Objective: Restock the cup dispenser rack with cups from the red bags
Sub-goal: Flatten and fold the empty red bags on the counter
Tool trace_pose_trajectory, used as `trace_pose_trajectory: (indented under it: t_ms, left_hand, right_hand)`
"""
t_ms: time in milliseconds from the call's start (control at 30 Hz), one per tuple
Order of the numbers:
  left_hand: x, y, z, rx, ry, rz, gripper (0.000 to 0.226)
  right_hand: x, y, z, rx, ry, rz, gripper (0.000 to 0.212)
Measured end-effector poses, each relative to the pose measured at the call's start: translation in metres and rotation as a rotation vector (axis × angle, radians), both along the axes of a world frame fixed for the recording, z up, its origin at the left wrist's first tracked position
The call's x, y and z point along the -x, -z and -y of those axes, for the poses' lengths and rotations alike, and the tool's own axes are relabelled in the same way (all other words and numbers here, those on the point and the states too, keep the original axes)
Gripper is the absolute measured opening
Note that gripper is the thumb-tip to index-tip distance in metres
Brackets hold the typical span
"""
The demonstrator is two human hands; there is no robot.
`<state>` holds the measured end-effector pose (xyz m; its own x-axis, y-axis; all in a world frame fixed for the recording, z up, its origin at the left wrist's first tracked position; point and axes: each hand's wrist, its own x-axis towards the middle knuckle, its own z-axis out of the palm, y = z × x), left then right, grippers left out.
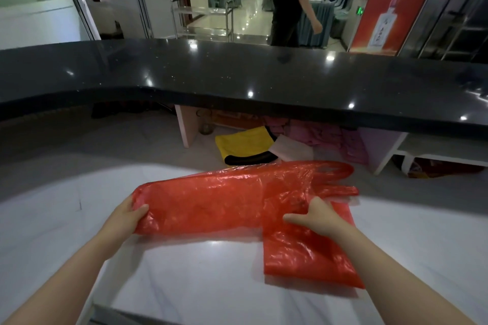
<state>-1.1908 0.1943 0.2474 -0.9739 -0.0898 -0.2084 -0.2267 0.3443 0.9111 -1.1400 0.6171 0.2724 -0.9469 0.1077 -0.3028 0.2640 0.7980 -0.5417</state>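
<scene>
Both hands hold one red bag stretched above the white counter. The left hand grips its closed end at 9 o'clock; the right hand pinches near the handles at 3 o'clock. A second red bag lies flat below, at 5 o'clock.

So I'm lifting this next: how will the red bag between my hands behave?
The red bag is probably floppy: its thin film is crinkled and sags off the left hand and right hand. Likely light, since it looks flat. The glossy surface may be slippery.
</scene>
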Motion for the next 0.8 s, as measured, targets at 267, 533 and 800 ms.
trace_pose_trajectory:
  t_ms: [267, 533, 800]
  left_hand:
    - [-0.001, 0.000, -0.008, 0.103, 0.106, 0.027, 0.060]
    - [-0.006, -0.016, -0.019, 0.121, 0.160, -0.071, 0.069]
    - [-0.010, -0.010, -0.020, 0.111, 0.083, 0.101, 0.031]
  right_hand:
    - [0.002, 0.006, -0.002, 0.216, 0.233, -0.182, 0.050]
    - [0.003, 0.017, 0.004, -0.184, 0.055, -0.029, 0.017]
    - [-0.007, 0.012, -0.002, 0.247, 0.220, -0.238, 0.020]
